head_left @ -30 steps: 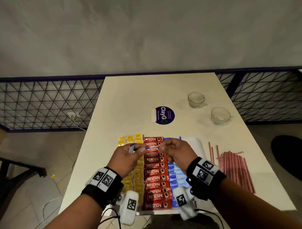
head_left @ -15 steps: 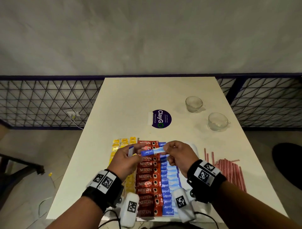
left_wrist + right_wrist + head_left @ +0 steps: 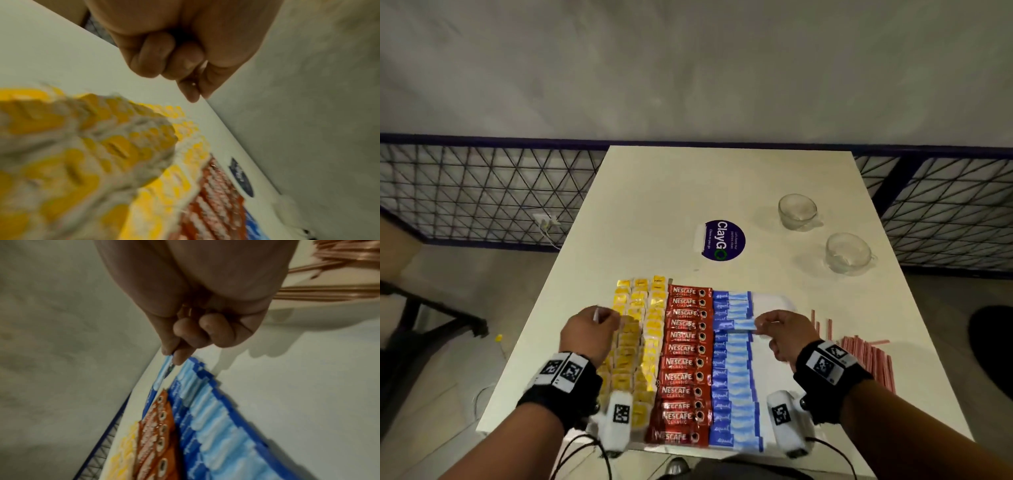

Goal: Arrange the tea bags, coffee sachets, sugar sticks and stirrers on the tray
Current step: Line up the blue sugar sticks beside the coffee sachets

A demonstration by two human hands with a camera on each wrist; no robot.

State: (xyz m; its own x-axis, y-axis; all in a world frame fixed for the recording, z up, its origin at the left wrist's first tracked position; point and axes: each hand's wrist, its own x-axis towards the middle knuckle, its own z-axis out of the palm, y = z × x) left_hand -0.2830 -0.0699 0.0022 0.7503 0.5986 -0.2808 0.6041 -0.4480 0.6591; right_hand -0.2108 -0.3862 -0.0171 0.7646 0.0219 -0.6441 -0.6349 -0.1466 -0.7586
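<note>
On the white tray (image 3: pixel 770 302) lie columns of yellow tea bags (image 3: pixel 640 329), red coffee sachets (image 3: pixel 685 363) and blue sugar sticks (image 3: pixel 734 377). My right hand (image 3: pixel 761 325) pinches one blue sugar stick (image 3: pixel 732 324) by its right end, crosswise just above the sugar column; the right wrist view shows that pinch (image 3: pixel 172 355) and the stick (image 3: pixel 162 378). My left hand (image 3: pixel 608 317) hovers over the tea bags as a fist, with the pale end of a thin stick (image 3: pixel 596 313) poking out on top. The left wrist view shows its fingers (image 3: pixel 183 65) curled tight. Pink stirrers (image 3: pixel 866 359) lie on the table, right of the tray.
Two glass cups (image 3: pixel 797 210) (image 3: pixel 847 251) stand at the back right of the cream table (image 3: pixel 654 205). A round purple sticker (image 3: pixel 724 240) lies behind the tray. A wire-mesh railing (image 3: pixel 482 192) runs behind the table.
My hands have drawn apart: the right carried the blue sugar stick rightwards over the sugar column, and the left moved left over the tea bags.
</note>
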